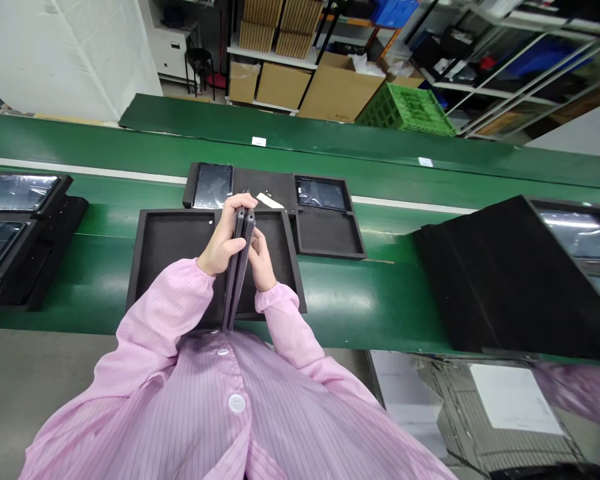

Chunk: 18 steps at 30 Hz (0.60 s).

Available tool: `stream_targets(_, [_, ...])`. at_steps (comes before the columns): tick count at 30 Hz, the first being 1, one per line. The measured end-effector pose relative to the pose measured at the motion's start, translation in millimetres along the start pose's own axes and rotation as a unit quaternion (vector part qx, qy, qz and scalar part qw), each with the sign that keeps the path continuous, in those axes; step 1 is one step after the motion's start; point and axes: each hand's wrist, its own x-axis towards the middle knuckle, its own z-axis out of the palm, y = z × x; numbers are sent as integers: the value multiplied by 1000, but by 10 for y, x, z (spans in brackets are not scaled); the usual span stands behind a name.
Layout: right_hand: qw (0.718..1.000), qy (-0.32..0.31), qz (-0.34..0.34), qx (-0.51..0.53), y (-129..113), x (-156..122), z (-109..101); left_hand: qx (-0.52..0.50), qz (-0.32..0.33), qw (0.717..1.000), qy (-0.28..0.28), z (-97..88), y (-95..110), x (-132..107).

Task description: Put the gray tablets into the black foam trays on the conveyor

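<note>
Two thin dark tablets (239, 267) stand on edge, pressed flat against each other, held upright in front of my chest over a black foam tray (170, 247). My left hand (226, 237) wraps round their left side, fingers curled over the top edge. On the right side my right hand (261, 261) grips them lower down, fingers closed. The tray's two recesses look empty beneath my hands.
Behind the tray lie a second black tray (325, 217) with glossy tablets in it and a white slip (269, 200). Stacked black trays (520, 273) stand at the right, more (20, 233) at the left, all on green conveyor benches (370, 300). Cardboard boxes and a green crate (405, 110) sit beyond.
</note>
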Motion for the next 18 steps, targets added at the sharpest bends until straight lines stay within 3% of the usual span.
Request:
stream_targets(4, [988,-91,119,38,205,68,-19,30,39,998,-48,-145,61,-16])
stream_targets(7, [975,-150,163,21,223,134,12,44,52,997,-48,-202,99,-21])
stream_targets(11, [980,-117,162,-3,263,185,100,1,33,999,-3,-232,118,-131])
stream_targets(13, [987,-63,145,-19,261,180,105,-22,-32,998,48,-261,156,-279])
stream_targets(15, [991,-1,126,-40,191,164,61,-37,-141,984,99,-299,231,-484])
stream_targets(18, [989,69,102,-76,-56,128,-58,-46,-368,926,74,-329,362,-816])
